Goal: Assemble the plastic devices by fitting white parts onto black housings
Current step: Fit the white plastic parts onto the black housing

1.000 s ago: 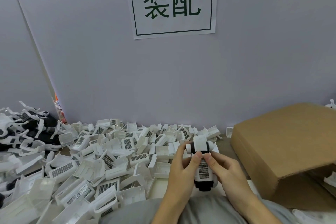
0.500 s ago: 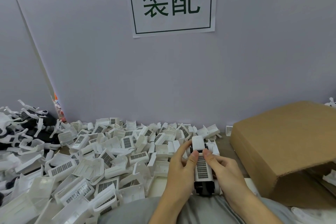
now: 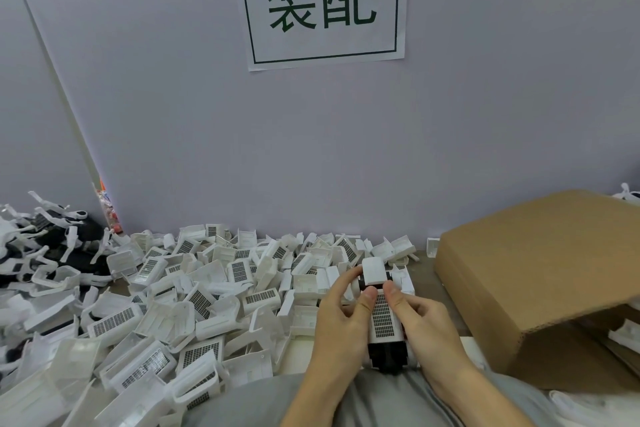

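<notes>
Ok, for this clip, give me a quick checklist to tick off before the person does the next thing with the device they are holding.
1. Both hands grip the device: left hand and right hand hold the black plastic housing from either side: ok.
2. White perforated plastic cover lies along the housing, both thumbs on its far end: ok.
3. Cover fully clicked in: cannot tell.
4. Small white plastic cap sits at the far end: ok; whether it is locked: cannot tell.
5. Loose white plastic parts in the pile available to the left: ok.
6. Brown cardboard box on the right, opening reachable: cannot tell.
</notes>
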### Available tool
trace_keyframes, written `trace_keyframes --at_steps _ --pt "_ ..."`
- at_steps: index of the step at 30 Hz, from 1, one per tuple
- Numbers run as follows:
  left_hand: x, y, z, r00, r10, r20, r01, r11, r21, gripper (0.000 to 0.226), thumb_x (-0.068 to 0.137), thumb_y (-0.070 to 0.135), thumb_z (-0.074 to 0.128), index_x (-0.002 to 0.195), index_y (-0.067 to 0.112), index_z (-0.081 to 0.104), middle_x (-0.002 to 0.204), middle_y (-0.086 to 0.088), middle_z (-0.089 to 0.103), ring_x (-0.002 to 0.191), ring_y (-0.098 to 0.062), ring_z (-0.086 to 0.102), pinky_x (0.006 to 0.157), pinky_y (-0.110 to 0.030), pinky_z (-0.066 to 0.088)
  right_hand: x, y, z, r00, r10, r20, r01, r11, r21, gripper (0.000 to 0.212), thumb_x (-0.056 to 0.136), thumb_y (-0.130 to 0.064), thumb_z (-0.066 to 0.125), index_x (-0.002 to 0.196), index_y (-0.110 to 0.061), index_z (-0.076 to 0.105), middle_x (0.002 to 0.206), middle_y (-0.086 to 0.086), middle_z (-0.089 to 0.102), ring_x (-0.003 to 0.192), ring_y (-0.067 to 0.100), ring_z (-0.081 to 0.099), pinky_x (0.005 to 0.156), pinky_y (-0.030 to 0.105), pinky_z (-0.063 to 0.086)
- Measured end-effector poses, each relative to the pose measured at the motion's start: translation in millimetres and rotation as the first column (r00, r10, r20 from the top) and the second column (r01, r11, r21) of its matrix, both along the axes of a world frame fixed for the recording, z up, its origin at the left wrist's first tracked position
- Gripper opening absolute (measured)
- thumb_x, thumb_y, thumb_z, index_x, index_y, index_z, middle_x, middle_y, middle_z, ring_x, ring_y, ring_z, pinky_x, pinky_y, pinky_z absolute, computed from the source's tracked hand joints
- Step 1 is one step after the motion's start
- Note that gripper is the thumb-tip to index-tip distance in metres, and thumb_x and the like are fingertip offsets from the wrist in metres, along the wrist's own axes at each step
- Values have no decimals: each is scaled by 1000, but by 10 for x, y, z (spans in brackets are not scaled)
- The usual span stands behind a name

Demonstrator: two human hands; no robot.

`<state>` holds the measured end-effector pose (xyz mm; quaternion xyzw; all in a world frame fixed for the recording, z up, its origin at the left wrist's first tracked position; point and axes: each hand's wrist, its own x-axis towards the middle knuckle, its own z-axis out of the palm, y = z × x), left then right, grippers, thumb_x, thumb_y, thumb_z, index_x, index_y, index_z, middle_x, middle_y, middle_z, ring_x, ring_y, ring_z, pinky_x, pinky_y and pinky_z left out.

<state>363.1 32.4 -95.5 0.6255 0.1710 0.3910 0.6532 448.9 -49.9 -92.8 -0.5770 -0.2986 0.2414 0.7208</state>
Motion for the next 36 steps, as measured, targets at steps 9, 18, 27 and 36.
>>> trace_keyframes --at_steps 9,18,27,36 --pt "-7 -2 -32 989 -34 -143 33 999 -6 42 94 22 70 128 31 47 83 3 79 76 -10 75 61 -17 52 88 10 -63 990 -60 -126 65 997 41 46 80 -51 61 84 -10 81 89 23 75 85 38 75 83 53 59" --pt "-24 30 -62 989 79 -127 -80 997 -8 29 96 15 67 115 33 55 85 -13 77 78 -20 75 66 -32 58 66 5 -84 999 1 39 -1 1000 12 23 95 -23 61 97 -7 78 93 10 78 95 24 74 83 34 56" --pt "-37 27 -37 982 157 -106 -158 987 -1 25 93 21 70 110 30 55 76 -10 75 66 -18 71 55 -31 55 80 44 -108 997 18 68 -19 1000 10 38 83 -41 62 96 -10 79 91 9 78 93 22 75 78 30 58" --pt "-57 25 -29 994 17 -111 -18 1000 -8 33 97 11 64 121 26 47 79 -2 78 61 -9 68 53 -18 47 74 43 -141 991 3 132 -8 999 38 19 98 -18 57 105 -14 75 95 0 79 92 11 74 70 16 55"
